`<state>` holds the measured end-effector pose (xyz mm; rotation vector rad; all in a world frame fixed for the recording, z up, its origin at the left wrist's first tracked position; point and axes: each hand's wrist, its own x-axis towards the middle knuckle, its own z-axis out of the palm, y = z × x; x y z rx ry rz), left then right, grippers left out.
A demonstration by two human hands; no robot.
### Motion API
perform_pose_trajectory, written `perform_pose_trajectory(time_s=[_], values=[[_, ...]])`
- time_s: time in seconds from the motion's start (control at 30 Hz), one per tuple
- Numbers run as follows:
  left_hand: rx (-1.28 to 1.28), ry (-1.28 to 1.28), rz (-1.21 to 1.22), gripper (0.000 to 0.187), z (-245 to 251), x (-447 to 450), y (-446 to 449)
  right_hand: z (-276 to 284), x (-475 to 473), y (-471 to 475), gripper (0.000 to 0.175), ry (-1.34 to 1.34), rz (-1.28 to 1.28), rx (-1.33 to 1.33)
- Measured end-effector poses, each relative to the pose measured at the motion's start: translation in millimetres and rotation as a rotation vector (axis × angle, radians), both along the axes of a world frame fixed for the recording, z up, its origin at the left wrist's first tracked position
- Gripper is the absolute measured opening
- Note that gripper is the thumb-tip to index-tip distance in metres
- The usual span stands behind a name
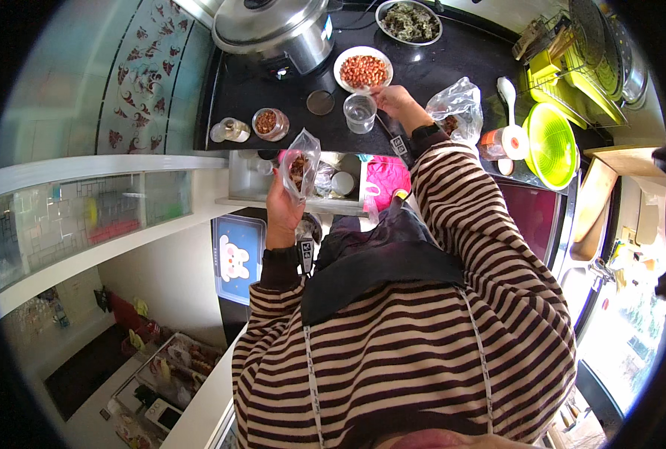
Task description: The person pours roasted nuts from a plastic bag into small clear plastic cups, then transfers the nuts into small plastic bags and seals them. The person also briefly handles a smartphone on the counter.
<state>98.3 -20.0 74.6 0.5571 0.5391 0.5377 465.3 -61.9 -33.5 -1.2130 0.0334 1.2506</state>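
Note:
My left hand [284, 210] grips a clear plastic bag [309, 147] holding brown dried pieces, over an open drawer [288, 203]. At the counter, my right hand [397, 104] has its fingertips beside the rim of a clear plastic jar [360, 115] that looks empty. Those fingers also lie close to a white bowl [339, 79] of red-skinned peanuts [362, 70]; whether they pinch anything is hidden. Left of the clear jar are a round lid [320, 102] and a jar of reddish-brown pieces [270, 124]. Another clear bag [459, 106] with brown contents rests by my right wrist.
A large steel pot [277, 33] stands at the back left, a metal bowl of dark dried food [410, 23] behind the peanuts. On the right are a white-lidded jar [501, 143], a white spoon [506, 98], a green colander [551, 147] and a dish rack [577, 92]. A pink bag [388, 181] lies below the counter.

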Motion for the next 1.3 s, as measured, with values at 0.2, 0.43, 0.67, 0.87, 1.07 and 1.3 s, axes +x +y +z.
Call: perform_pose_trajectory(time_s=[0.2,0.43,0.67,0.87,1.07,1.3], values=[[0.039,0.064,0.038,0.041,-14,17,17,31,-11,-20,0.051,-0.328,-0.021,0.167],[0.098,-0.050,0.031,0.046,-18,61,24,86,-78,-71,0.025,-1.104,0.171,0.084],[-0.065,-0.098,-0.075,0.037,-15,77,31,127,-109,-84,0.021,-1.023,-0.006,0.076],[0.042,-0.091,-0.062,0.027,-2,88,29,183,-127,-91,0.023,-1.417,0.079,0.229],[0.218,0.008,-0.046,0.027,17,93,25,186,-130,-66,0.035,-1.512,0.357,0.271],[0.176,0.123,-0.079,0.027,44,89,22,169,-127,-68,0.055,-0.950,0.446,0.168]])
